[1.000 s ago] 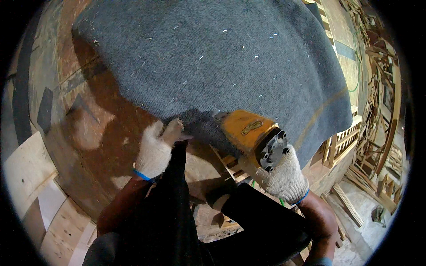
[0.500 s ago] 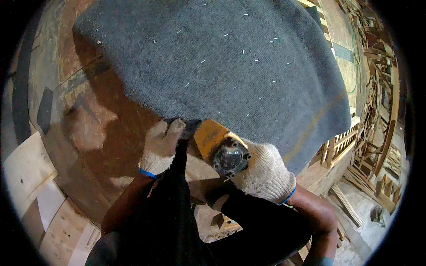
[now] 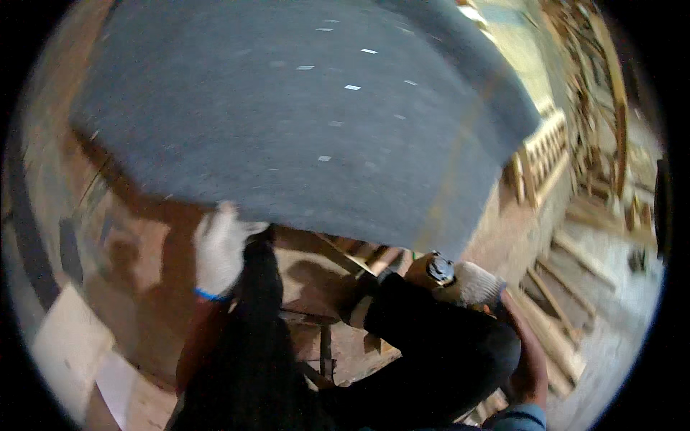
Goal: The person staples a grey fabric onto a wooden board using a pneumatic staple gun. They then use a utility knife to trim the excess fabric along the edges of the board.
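A large piece of dark grey fabric [image 3: 237, 122], dotted with short pale staples, spreads in front of me. My left hand [image 3: 219, 251], in a white knitted glove with a blue cuff, is at its near-left edge. The fingertips close over the rim and the thumb lies along it, smeared by motion. My gloved right hand [image 3: 474, 285] grips a yellow staple gun with a round cap [image 3: 437, 270] beside my right knee. The tool is just below the fabric's near-right edge, apart from it. The grip inside my right fingers is mostly hidden.
Wooden slats [image 3: 543, 161] stand at the right of the fabric. Loose timber strips [image 3: 568, 287] lie on the floor farther right. Light boards [image 3: 72, 337] lie at the lower left. Under the fabric's near edge, wooden frame parts [image 3: 345, 255] show between my dark-trousered legs.
My right hand has carried the staple gun from the fabric's near edge rightward to my knee. The fabric now sits lower and more leftward in view, which is blurred. My left hand stays by the edge.
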The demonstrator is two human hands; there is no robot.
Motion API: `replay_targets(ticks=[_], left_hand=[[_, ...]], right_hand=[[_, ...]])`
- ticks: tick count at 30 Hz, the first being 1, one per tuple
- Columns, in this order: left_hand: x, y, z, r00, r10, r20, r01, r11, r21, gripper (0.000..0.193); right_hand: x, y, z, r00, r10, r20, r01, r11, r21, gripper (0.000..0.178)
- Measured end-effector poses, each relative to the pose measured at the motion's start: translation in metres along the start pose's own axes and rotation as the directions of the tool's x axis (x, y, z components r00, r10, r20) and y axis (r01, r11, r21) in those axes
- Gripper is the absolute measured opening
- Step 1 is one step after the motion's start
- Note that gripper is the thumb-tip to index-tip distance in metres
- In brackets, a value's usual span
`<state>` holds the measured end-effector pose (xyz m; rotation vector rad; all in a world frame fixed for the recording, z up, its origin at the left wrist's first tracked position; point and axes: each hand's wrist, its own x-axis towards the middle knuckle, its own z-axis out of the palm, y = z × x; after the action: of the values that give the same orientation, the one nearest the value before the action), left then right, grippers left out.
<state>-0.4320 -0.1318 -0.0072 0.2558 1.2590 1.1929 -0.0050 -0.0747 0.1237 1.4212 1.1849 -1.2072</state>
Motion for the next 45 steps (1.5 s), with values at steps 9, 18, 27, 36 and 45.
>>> replay_targets(ticks=[9, 18, 27, 36, 45], left_hand=[[0.010, 0.000, -0.023, 0.986, -0.157, 0.052, 0.157, 0.987, 0.015, 0.059], [0.015, 0.024, -0.024, 0.961, -0.229, -0.154, 0.235, 0.972, 0.020, 0.091], [-0.001, 0.036, -0.001, 0.939, -0.164, -0.302, 0.207, 0.971, 0.116, 0.092], [0.032, 0.041, -0.034, 0.984, -0.031, -0.176, 0.028, 0.999, -0.018, 0.071], [0.036, 0.070, -0.007, 0.945, 0.064, -0.320, -0.100, 0.990, -0.097, 0.050]], right_hand=[[0.118, 0.261, 0.212, 0.744, 0.491, -0.453, -0.304, 0.853, 0.425, 0.038], [0.178, 0.284, 0.341, 0.584, 0.753, -0.304, -0.382, 0.585, 0.715, 0.045], [0.144, 0.222, 0.292, 0.407, 0.422, -0.810, -0.103, 0.902, 0.419, 0.031], [0.217, 0.227, 0.313, 0.522, 0.223, -0.824, -0.032, 0.970, 0.242, 0.030], [0.216, 0.204, 0.295, 0.546, 0.231, -0.805, 0.307, 0.839, 0.449, 0.031]])
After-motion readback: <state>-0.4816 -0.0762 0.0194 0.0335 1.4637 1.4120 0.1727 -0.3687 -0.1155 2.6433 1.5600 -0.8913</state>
